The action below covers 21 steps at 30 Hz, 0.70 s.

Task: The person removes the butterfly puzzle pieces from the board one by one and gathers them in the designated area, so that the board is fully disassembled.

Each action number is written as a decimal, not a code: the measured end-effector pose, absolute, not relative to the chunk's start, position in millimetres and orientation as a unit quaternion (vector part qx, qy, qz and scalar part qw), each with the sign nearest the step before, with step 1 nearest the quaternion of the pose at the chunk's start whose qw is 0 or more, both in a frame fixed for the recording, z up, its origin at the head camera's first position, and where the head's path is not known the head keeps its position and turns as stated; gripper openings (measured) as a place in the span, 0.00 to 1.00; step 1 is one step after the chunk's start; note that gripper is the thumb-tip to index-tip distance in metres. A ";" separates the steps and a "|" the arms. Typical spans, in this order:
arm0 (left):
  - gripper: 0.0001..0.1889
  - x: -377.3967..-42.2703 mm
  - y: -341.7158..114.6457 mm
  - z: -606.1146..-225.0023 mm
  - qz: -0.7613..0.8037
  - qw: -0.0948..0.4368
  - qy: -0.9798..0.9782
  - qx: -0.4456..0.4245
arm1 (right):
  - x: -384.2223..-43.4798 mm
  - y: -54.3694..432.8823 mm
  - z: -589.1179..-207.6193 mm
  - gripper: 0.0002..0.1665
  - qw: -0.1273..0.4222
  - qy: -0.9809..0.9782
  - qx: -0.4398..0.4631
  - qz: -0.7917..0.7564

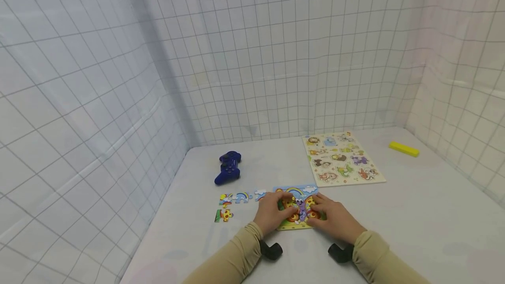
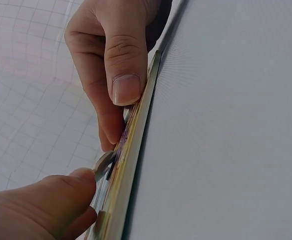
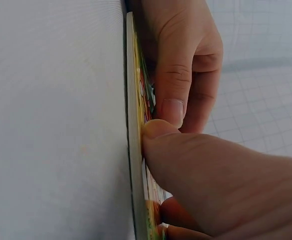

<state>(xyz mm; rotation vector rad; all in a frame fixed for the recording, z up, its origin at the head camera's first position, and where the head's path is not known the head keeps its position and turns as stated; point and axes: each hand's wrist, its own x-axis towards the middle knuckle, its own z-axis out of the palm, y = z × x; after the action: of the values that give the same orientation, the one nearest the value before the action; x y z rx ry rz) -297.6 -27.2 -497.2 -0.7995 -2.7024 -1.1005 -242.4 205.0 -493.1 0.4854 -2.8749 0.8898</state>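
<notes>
A small butterfly jigsaw board (image 1: 293,227) lies flat, with both hands over it. My left hand (image 1: 272,210) is at its left side; in the left wrist view its thumb and a finger pinch a thin puzzle piece (image 2: 104,165), tilted up from the board. My right hand (image 1: 335,218) rests on the board's right side, thumb (image 3: 158,128) against the lower edge and fingers spread over the picture. Loose rainbow and sky pieces (image 1: 242,197) lie left of the board, with a green and yellow piece (image 1: 224,215) below them. The hands partly hide the board's sides.
A blue game controller (image 1: 229,168) lies at the back left. Behind the board, to the right, is a larger animal puzzle board (image 1: 343,159). A yellow bar (image 1: 403,149) lies at the far right. Grid-patterned cloth walls (image 1: 252,65) surround the white table.
</notes>
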 end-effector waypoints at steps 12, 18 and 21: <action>0.23 -297.1 -26.2 -495.3 -0.344 0.064 -0.896 -0.274 | -242.0 204.9 -492.9 0.33 0.041 -0.945 0.150 0.287; 0.22 -297.6 -26.4 -495.2 -0.364 0.054 -0.891 -0.265 | -241.4 204.5 -491.7 0.32 0.043 -0.942 0.157 0.292; 0.21 -297.4 -27.9 -494.8 -0.380 0.044 -0.886 -0.263 | -241.8 204.3 -492.0 0.33 0.041 -0.941 0.155 0.298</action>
<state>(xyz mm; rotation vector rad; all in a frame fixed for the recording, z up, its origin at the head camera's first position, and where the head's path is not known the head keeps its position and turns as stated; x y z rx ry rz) -297.4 -27.9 -494.8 -0.8031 -2.7070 -1.1606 -241.8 204.3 -492.0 0.4735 -2.8822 0.9125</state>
